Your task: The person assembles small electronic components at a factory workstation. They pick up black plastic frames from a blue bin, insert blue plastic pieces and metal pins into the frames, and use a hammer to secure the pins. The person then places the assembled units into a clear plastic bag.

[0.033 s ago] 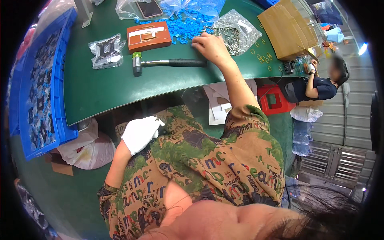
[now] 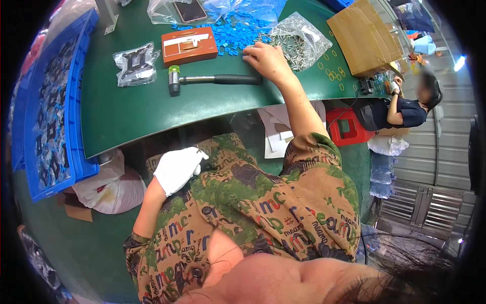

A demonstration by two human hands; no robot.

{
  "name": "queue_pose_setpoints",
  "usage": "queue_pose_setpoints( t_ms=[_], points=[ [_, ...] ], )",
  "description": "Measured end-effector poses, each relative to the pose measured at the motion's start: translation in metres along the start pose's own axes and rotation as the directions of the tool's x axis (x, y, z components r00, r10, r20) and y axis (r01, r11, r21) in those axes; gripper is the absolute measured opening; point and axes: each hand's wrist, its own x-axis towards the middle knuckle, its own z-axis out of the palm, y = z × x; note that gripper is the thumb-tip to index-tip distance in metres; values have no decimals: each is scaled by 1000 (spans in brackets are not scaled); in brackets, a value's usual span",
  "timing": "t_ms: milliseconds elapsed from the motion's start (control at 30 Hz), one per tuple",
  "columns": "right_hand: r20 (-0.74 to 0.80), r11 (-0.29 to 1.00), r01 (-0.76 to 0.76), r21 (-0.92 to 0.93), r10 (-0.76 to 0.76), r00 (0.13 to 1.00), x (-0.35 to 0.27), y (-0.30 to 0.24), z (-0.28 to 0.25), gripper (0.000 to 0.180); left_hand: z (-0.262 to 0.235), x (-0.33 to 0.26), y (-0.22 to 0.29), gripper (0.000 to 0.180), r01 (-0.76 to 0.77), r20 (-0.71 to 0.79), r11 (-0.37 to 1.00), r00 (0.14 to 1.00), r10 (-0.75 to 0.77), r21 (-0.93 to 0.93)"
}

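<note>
Right hand (image 2: 267,60), bare, rests palm down on the green table (image 2: 131,116) with fingers curled loosely among small blue pieces (image 2: 238,33), gripping nothing visible. Just beside it lie a hammer (image 2: 212,79) and a bag of metal pins (image 2: 298,40). Left hand (image 2: 177,168), in a white glove, is held loosely closed over the lap, empty.

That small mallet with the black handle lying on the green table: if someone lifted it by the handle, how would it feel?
The mallet is probably head-heavy: its chunky head would dip. The black ribbed-looking handle likely resists slipping. Pushed, it would probably pivot rather than roll.
</note>
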Motion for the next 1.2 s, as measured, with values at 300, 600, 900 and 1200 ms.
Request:
queue_pose_setpoints(
  t_ms=[300, 600, 900, 1200],
  points=[
    [254, 1000, 18, -1, -17, 967, 14, 1, -9, 27, -1, 0, -3, 29, -40, 14, 999, 999, 40, 19],
    [130, 868, 31, 496, -110, 985, -13, -52, -44, 23, -4, 3, 0, 34, -66, 69, 986, 996, 56, 151],
    [412, 512, -32, 859, -651, 638, -63, -151, -28, 24, -3, 7, -6, 37, -24, 79, 983, 997, 10, 180],
    [380, 526, 105, 844, -725, 575, -62, -156, -22, 21, -3, 7, -8, 40, -47, 66, 965, 997, 31, 257]
  ],
)
